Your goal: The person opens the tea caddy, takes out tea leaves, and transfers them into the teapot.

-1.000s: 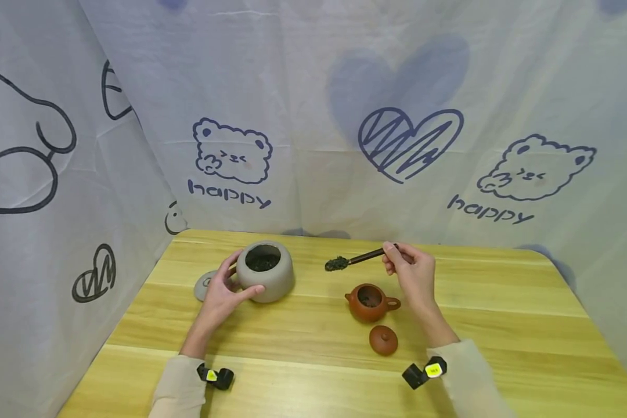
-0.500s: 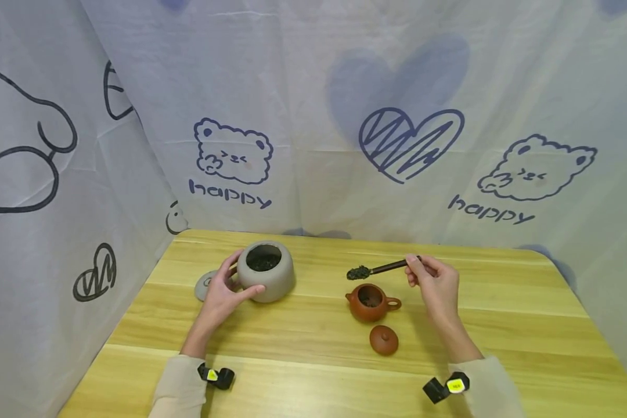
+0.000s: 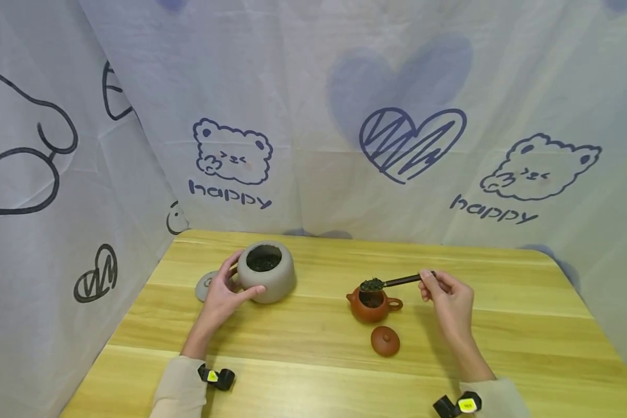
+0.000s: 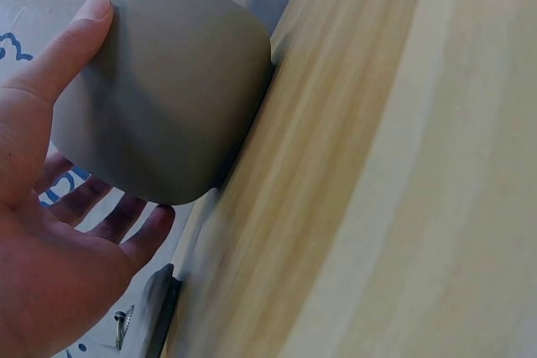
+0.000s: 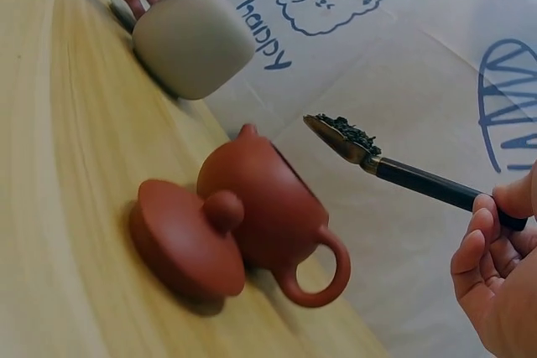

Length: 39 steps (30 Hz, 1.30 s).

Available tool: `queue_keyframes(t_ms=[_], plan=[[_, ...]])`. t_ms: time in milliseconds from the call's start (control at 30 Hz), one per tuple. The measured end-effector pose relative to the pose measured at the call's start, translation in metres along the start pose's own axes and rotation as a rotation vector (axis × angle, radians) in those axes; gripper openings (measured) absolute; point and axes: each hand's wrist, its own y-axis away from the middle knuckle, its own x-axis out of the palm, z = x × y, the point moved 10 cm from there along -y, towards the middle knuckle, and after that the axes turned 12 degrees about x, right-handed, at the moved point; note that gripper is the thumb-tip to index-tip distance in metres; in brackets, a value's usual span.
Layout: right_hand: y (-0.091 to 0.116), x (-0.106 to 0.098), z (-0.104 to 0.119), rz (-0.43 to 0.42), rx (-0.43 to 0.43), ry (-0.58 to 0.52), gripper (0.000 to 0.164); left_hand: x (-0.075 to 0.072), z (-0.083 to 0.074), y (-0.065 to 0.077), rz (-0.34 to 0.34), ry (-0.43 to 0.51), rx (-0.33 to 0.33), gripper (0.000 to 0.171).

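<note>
Grained tbl (image 3: 303, 383), rnd matte jar (image 3: 278, 285), scoop (image 5: 428, 184) abv teapot (image 5: 264, 190).

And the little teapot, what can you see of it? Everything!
The teapot is round, smooth and reddish-brown, and looks like clay. It has a short spout and a looped handle. It stands upright on the table, open, with dark bits inside. Its knobbed lid lies beside it. A loaded scoop hangs above, not touching it.
</note>
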Motion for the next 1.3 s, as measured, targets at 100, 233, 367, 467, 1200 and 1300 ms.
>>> queue_keyframes(t_ms=[100,233,367,467,1200,1300], plan=[[0.0,-0.004,-0.004,-0.003,0.016,-0.013,0.029,-0.002,0.0,-0.001,-0.004,-0.012,-0.001,0.097],[0.0,-0.008,-0.008,-0.011,0.018,0.014,0.03,-0.002,0.001,0.0,0.001,-0.028,-0.008,0.097],[0.003,-0.011,-0.014,-0.02,0.015,0.08,0.028,-0.001,0.002,0.005,0.003,-0.021,-0.017,0.098],[0.004,-0.011,-0.017,-0.016,0.003,0.128,0.027,-0.001,0.003,0.009,-0.004,-0.017,-0.017,0.098],[0.038,0.02,0.032,0.0,-0.298,0.32,0.008,-0.001,0.001,0.001,-0.009,-0.025,0.009,0.096],[0.035,0.019,0.026,-0.007,-0.32,0.338,0.008,0.0,0.001,0.001,-0.007,-0.031,0.009,0.096]])
